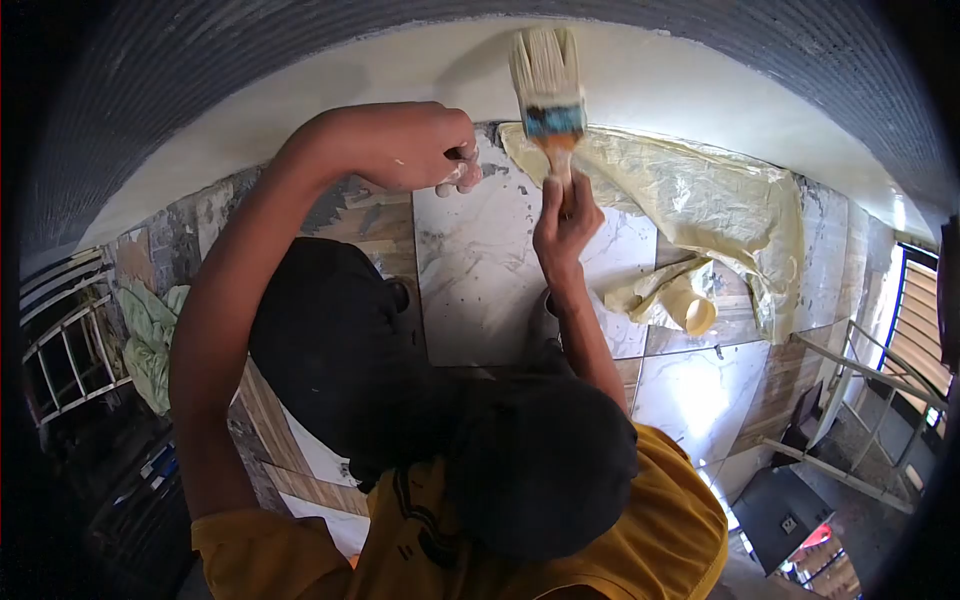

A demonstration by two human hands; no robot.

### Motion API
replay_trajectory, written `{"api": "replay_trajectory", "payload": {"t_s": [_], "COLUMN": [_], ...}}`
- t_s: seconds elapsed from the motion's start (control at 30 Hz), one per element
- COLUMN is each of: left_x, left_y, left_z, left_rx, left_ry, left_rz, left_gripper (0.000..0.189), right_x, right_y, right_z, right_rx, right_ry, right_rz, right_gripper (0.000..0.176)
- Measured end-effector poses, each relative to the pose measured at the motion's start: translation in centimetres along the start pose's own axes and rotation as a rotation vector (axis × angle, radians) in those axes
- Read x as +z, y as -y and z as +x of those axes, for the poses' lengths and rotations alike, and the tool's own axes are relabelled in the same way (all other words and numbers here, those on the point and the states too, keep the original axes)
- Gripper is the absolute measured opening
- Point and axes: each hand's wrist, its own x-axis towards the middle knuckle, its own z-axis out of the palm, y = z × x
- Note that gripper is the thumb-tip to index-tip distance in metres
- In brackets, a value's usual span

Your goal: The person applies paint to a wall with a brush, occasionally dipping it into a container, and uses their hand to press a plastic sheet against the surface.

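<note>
My right hand (570, 220) is wrapped around the wooden handle of a wide paintbrush (549, 85). Its pale bristles point up against the cream wall (400, 75), and a blue-green band shows above the handle. To the left, my left hand (425, 150) is curled loosely closed near the foot of the wall, with whitish paint smears on the fingers and nothing visible in them. Below the hands lies a white marbled tile (475, 260) with dark specks.
Crumpled yellowish sheeting (700, 200) runs along the wall to the right, with a small cream container (690, 308) by it. A metal frame (865, 400) and a dark box (783, 515) stand further right. Pale green cloth (148, 340) hangs at the left.
</note>
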Motion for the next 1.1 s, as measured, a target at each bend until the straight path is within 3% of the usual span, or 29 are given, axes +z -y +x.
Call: {"api": "replay_trajectory", "payload": {"t_s": [0.07, 0.17, 0.3, 0.4, 0.53, 0.63, 0.7, 0.83, 0.9, 1.0, 1.07, 1.1], "left_x": [-0.2, -0.5, -0.8, 0.4, -0.4, -0.4, 0.6, 0.0, 0.2, 0.2, -0.1, -0.4], "left_y": [-0.6, -0.4, -0.4, 0.3, -1.2, -0.3, 1.8, -1.3, -2.4, -2.1, -0.4, 0.7], "left_z": [-0.1, -0.8, -1.2, -0.1, -0.6, -1.2, -0.8, -0.9, -2.7, -7.5, -8.8, -9.4], "left_rx": [-0.018, -0.049, -0.076, 0.033, -0.021, -0.073, 0.109, -0.007, 0.117, 0.129, 0.02, -0.073], "left_ry": [0.008, 0.034, 0.068, -0.015, 0.027, 0.059, -0.049, 0.064, 0.024, -0.125, -0.04, 0.047], "left_rz": [0.005, -0.034, -0.059, -0.012, 0.002, -0.043, -0.022, 0.019, 0.047, 0.099, 0.062, 0.026], "left_gripper": [0.026, 0.028, 0.032, 0.033, 0.033, 0.033, 0.032, 0.031, 0.031, 0.033, 0.032, 0.031], "right_x": [1.1, 0.8, -2.0, -0.9, 1.8, 1.0, -0.1, 0.9, 1.5, 1.6, 0.5, -0.6], "right_y": [-0.3, -5.3, -1.0, 1.1, -4.5, -5.2, -2.8, -2.0, -2.9, -6.4, -5.1, -3.6], "right_z": [1.3, -2.1, -4.5, -1.2, -0.4, -3.3, -4.0, -0.5, 0.1, -2.2, -4.2, -4.5], "right_rx": [0.144, 0.089, 0.152, 0.028, 0.118, 0.218, 0.25, 0.029, 0.134, 0.283, 0.324, 0.36], "right_ry": [0.078, 0.167, 0.141, 0.087, 0.036, 0.127, 0.04, -0.044, 0.023, 0.138, 0.047, 0.117], "right_rz": [-0.022, -0.264, 0.0, -0.062, -0.008, -0.189, 0.095, -0.044, -0.065, -0.261, -0.078, -0.117], "right_gripper": [0.019, 0.021, 0.018, 0.017, 0.018, 0.02, 0.023, 0.023, 0.024, 0.028, 0.03, 0.031]}}
